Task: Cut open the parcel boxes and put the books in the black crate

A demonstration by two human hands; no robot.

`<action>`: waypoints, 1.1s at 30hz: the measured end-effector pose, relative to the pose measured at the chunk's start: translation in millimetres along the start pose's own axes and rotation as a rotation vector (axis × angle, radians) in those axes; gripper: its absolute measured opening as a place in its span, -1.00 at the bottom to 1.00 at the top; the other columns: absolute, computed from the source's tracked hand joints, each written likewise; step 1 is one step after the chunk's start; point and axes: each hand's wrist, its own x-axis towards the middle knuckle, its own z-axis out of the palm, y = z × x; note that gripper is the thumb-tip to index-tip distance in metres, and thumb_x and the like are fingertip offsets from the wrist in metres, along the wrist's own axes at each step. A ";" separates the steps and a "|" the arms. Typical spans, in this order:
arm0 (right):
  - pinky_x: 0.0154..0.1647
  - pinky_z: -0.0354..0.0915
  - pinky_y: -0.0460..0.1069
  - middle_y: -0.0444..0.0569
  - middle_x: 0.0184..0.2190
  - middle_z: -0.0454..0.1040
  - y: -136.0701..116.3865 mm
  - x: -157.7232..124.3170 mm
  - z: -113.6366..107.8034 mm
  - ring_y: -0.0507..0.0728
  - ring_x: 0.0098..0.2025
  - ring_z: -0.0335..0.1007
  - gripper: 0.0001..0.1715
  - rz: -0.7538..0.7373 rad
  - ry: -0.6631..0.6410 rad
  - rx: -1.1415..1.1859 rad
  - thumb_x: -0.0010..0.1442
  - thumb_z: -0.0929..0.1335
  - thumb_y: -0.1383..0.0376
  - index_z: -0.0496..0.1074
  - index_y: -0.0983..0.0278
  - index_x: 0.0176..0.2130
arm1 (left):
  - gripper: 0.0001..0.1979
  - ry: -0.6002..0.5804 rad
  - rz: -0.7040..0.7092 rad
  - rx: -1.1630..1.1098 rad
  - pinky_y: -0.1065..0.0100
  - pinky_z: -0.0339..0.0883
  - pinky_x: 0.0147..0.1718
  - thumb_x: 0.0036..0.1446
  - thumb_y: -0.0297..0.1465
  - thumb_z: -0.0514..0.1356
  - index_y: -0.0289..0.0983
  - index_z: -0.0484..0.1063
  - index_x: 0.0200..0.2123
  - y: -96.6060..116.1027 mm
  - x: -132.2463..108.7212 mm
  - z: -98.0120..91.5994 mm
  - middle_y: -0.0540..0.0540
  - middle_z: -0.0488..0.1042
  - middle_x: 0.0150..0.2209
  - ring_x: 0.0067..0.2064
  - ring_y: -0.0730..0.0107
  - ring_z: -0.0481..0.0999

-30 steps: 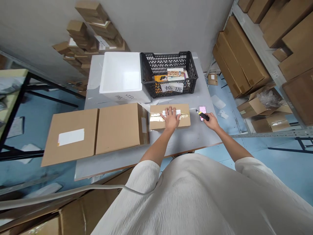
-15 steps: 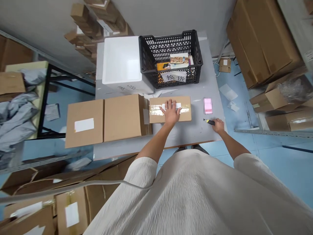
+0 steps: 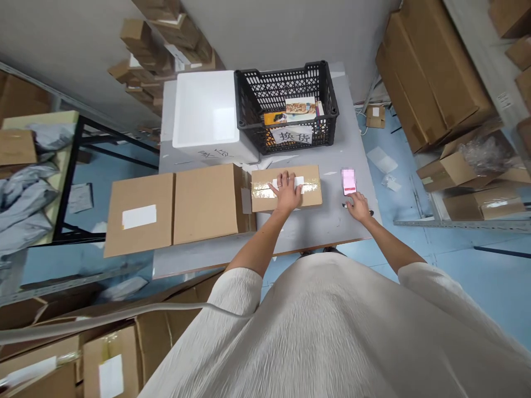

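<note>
My left hand (image 3: 288, 193) lies flat with fingers spread on top of a small cardboard box (image 3: 310, 194) sealed with shiny clear tape, partly covering its white label. On the right side of the table, my right hand (image 3: 359, 207) is over a utility knife (image 3: 371, 212), whose two ends show on either side of the hand while its middle is hidden. The fingers of that hand reach to the lower edge of a phone (image 3: 349, 179) with a lit pink screen; whether they press on it I cannot tell.
Two larger cardboard boxes (image 3: 203, 207) stand left of the small one. Behind are a white foam box (image 3: 206, 146) and a black plastic crate (image 3: 286, 77) holding packages, all on the grey table (image 3: 332, 221). Shelves with cartons (image 3: 485, 202) flank the right.
My right hand has moved slightly left toward the phone, and the knife it held now lies under it. My left hand stays on the small box.
</note>
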 end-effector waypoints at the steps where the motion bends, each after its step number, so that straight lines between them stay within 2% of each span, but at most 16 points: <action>1: 0.40 0.33 0.31 0.27 0.28 0.51 -14.6 8.1 -4.9 0.44 0.31 0.42 -0.48 -0.050 0.029 0.036 0.52 0.28 0.22 0.53 0.25 0.35 | -0.29 -0.008 0.013 -0.011 -0.53 -0.26 0.60 0.59 -0.14 -0.07 -0.12 0.06 0.70 -3.0 0.2 -1.7 -0.28 -0.02 0.73 0.73 -0.18 -0.10; 5: 0.38 0.41 0.23 0.22 0.34 0.48 -77.6 43.3 -16.7 0.35 0.28 0.48 -0.43 -0.225 0.071 0.192 0.57 0.26 0.14 0.47 0.20 0.42 | -0.34 -0.026 0.081 -0.013 -0.27 -0.19 0.66 0.59 -0.20 -0.10 -0.19 0.19 0.64 -23.5 -5.4 -11.5 -0.28 0.04 0.71 0.73 0.01 -0.03; 7: 0.43 0.40 0.26 0.23 0.42 0.43 -103.6 57.5 -15.9 0.37 0.36 0.44 -0.36 -0.262 0.052 0.231 0.52 0.32 0.11 0.42 0.19 0.47 | -0.35 -0.021 0.113 -0.020 -0.14 -0.16 0.67 0.58 -0.21 -0.08 -0.23 0.24 0.61 -38.4 -11.2 -16.9 -0.30 0.09 0.69 0.72 0.05 0.01; 10: 0.56 0.29 0.34 0.28 0.52 0.33 -126.8 69.6 -8.7 0.44 0.52 0.28 -0.21 -0.241 -0.004 0.205 0.42 0.41 0.10 0.37 0.25 0.52 | -0.35 0.013 0.095 -0.046 -0.18 -0.16 0.67 0.54 -0.18 0.00 -0.22 0.29 0.58 -63.4 -19.9 -23.4 -0.32 0.14 0.67 0.72 -0.04 0.01; 12: 0.61 0.22 0.37 0.28 0.57 0.26 -132.0 71.5 -3.4 0.47 0.58 0.20 -0.17 -0.206 -0.028 0.187 0.39 0.42 0.09 0.35 0.26 0.52 | -0.32 0.057 0.006 -0.073 -0.33 -0.20 0.65 0.51 -0.10 0.07 -0.24 0.31 0.56 -79.3 -23.7 -26.0 -0.38 0.11 0.68 0.72 -0.22 -0.05; 14: 0.65 0.17 0.38 0.28 0.60 0.22 -132.4 69.8 0.0 0.49 0.61 0.17 -0.15 -0.182 -0.031 0.188 0.38 0.42 0.08 0.35 0.26 0.53 | -0.24 0.078 -0.089 -0.126 -0.41 -0.12 0.62 0.47 -0.03 0.15 -0.29 0.29 0.57 -91.8 -25.3 -26.8 -0.47 0.03 0.69 0.71 -0.39 -0.06; 18: 0.67 0.12 0.42 0.25 0.61 0.22 -130.4 61.2 -1.4 0.51 0.62 0.16 -0.14 -0.157 -0.006 0.189 0.36 0.42 0.06 0.37 0.24 0.52 | -0.14 0.061 -0.128 -0.256 -0.27 0.21 0.53 0.42 -0.03 0.24 -0.36 0.20 0.60 -101.3 -27.4 -22.3 -0.56 -0.06 0.69 0.63 -0.48 0.17; 22: 0.68 0.13 0.39 0.27 0.60 0.24 -128.4 49.0 -8.6 0.50 0.61 0.18 -0.13 -0.110 0.022 0.134 0.30 0.42 0.13 0.40 0.27 0.51 | -0.13 0.081 -0.108 -0.306 -0.29 0.28 0.48 0.37 -0.06 0.32 -0.34 0.24 0.58 -95.6 -38.0 -10.0 -0.57 0.03 0.65 0.56 -0.55 0.29; 27: 0.67 0.16 0.38 0.22 0.59 0.24 -122.4 34.1 -15.9 0.49 0.62 0.18 -0.14 -0.078 0.051 0.126 0.28 0.44 0.13 0.43 0.21 0.49 | -0.21 0.112 -0.059 -0.380 -0.32 0.35 0.43 0.37 -0.10 0.34 -0.24 0.29 0.55 -94.7 -52.3 2.7 -0.50 0.09 0.63 0.54 -0.53 0.32; 33: 0.64 0.20 0.36 0.21 0.53 0.31 -126.0 31.6 -19.2 0.43 0.60 0.21 -0.15 -0.071 0.121 0.230 0.22 0.44 0.15 0.42 0.16 0.45 | 0.00 0.214 0.012 -0.545 -0.25 0.37 0.46 0.24 -0.14 0.47 -0.21 0.15 0.61 -105.8 -53.8 2.9 -0.46 0.17 0.60 0.55 -0.39 0.33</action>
